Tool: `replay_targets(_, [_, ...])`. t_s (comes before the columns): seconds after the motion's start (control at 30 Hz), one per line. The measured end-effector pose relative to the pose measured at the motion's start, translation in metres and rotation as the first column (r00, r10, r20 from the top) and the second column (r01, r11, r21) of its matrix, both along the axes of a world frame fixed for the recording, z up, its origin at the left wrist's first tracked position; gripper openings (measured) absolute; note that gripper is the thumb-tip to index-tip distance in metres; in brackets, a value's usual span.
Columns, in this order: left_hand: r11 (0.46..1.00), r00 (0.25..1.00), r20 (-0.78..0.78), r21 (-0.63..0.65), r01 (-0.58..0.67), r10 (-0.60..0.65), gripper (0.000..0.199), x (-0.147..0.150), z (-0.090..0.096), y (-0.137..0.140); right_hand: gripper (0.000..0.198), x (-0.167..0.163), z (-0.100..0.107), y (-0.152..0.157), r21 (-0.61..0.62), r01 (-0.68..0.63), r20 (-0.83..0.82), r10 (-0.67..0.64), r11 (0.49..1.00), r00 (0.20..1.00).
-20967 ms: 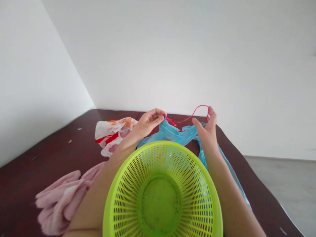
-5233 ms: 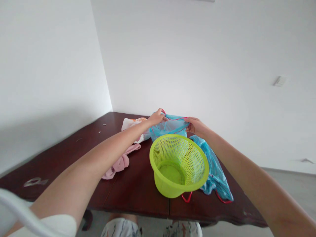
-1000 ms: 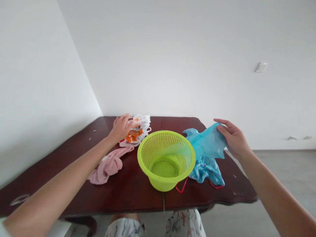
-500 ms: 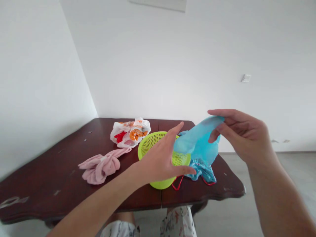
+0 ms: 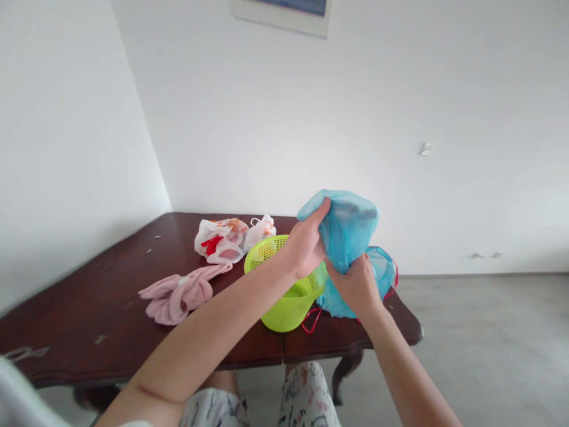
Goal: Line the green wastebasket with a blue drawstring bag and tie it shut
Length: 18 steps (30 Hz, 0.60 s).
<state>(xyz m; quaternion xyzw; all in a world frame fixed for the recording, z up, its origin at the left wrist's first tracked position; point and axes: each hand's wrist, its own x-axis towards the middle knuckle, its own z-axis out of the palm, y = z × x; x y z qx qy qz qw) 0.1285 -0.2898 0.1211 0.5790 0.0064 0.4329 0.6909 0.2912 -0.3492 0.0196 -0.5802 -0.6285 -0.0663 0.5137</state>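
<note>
A thin blue plastic bag is bunched up above the right end of the table. My left hand is closed on its upper left side, thumb pressed against the film. Lower down, my right hand wraps round the gathered bag. More blue plastic with a red drawstring lies on the table beneath and beside my right hand. Left of it stands a lime-green perforated basket, partly hidden by my left forearm.
White plastic bags with red and orange print lie behind the basket. A crumpled pink cloth rests to the left on the dark wooden table. The table's wavy front edge is close to my knees; a wall rises behind.
My left hand has gone from spread fingers to gripping the blue bag. My right hand has moved down and left, now wrapped round it. The bag is lifted and bunched. The view has shifted slightly.
</note>
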Motion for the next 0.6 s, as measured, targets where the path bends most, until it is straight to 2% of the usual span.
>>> replay_targets(0.03, [1.0,1.0,0.02,-0.029,-0.013,0.013,0.069,-0.005,0.004,-0.003,0.027,0.006,-0.002,-0.002,-0.02,0.03,0.014,-0.029,0.999,0.999])
replay_targets(0.07, [0.998,0.999,0.043,-0.055,-0.024,0.027,0.065,-0.012,0.008,-0.006,0.018,0.013,-0.002,-0.005,-0.036,0.057,0.041,-0.056,0.998,0.998])
replay_targets(0.17, [0.995,0.992,0.105,-0.085,-0.058,0.066,0.059,-0.033,0.017,-0.005,0.009,0.039,0.005,-0.019,-0.084,0.088,0.119,-0.078,0.993,0.99])
replay_targets(0.27, [0.991,0.986,0.126,-0.087,-0.103,0.113,0.059,-0.051,0.019,0.005,0.016,0.068,0.006,-0.036,-0.177,0.04,0.066,-0.029,0.983,0.997])
replay_targets(0.37, [0.986,0.984,0.082,-0.066,-0.154,0.159,0.062,-0.061,0.012,0.027,0.029,0.095,-0.005,-0.05,-0.293,-0.097,-0.162,0.05,0.951,0.985])
replay_targets(0.47, [0.97,0.974,-0.018,-0.096,-0.225,0.224,0.064,-0.069,0.004,0.06,0.042,0.122,-0.013,-0.057,-0.337,-0.176,-0.458,0.002,0.925,0.889])
replay_targets(0.53, [0.952,0.954,-0.12,-0.11,-0.286,0.273,0.066,-0.078,0.002,0.083,0.043,0.141,-0.013,-0.056,-0.343,-0.117,-0.602,-0.123,0.932,0.789])
replay_targets(0.6, [0.928,0.915,-0.207,-0.069,-0.366,0.346,0.066,-0.089,0.003,0.098,0.043,0.158,-0.008,-0.053,-0.355,-0.079,-0.721,-0.218,0.932,0.658])
